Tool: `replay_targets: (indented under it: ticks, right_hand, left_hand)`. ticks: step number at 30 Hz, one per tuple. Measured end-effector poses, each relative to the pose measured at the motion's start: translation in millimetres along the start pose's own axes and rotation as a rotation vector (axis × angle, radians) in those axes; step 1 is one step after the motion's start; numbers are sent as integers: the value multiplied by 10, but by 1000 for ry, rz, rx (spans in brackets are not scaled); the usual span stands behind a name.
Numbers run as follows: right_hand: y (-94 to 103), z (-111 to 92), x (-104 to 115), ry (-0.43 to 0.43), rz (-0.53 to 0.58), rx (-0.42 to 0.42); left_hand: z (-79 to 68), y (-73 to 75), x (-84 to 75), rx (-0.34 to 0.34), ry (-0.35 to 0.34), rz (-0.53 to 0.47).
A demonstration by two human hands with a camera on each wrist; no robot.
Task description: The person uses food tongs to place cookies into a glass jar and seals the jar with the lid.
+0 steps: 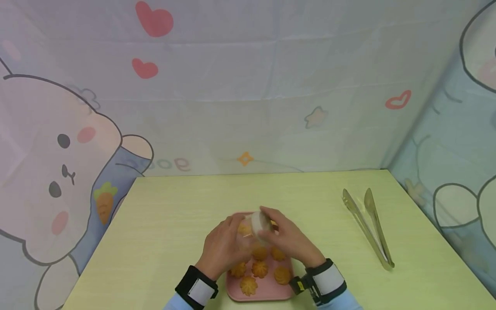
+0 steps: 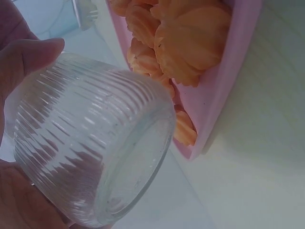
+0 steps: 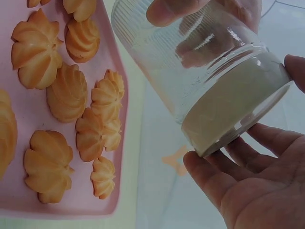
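Observation:
My left hand (image 1: 222,247) is wrapped round a clear ribbed glass jar (image 2: 90,133), which is tilted on its side above a tray. At the jar's other end is a whitish lid (image 3: 233,102), still sitting on the rim. The thumb and fingertips of my right hand (image 1: 290,237) pinch this lid by its edge. Through the glass, fingers of the left hand show in the right wrist view, and I see nothing inside the jar. Below lies a pink tray (image 1: 267,295) with several golden swirl cookies (image 3: 38,52); the hands partly hide it in the head view.
Metal tongs (image 1: 368,228) lie spread on the right side of the pale yellow table (image 1: 174,198). Behind the table hangs a cartoon-printed cloth (image 1: 232,86), which continues along the right side.

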State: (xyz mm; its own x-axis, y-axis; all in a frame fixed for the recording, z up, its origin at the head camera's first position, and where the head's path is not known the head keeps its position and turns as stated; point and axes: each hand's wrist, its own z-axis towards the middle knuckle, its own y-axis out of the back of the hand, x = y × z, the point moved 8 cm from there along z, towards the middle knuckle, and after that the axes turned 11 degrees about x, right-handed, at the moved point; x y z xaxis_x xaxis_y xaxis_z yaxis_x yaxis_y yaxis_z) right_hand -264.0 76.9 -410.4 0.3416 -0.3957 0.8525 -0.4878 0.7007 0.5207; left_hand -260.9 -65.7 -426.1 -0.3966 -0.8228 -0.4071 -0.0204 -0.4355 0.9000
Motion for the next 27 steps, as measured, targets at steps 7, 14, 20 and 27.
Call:
replay_targets:
  ticks: [7, 14, 20, 27]
  right_hand:
    - [2, 18, -51, -135, 12, -64]
    - [14, 33, -103, -242, -3, -141]
    - [13, 33, -60, -164, -18, -98]
    - [-7, 25, -41, -36, 38, 2]
  left_hand:
    - [1, 10, -6, -19, -12, 20]
    - [-3, 29, -19, -30, -35, 44]
    - [-8, 30, -17, -28, -36, 58]
    - [-9, 27, -10, -25, -31, 57]
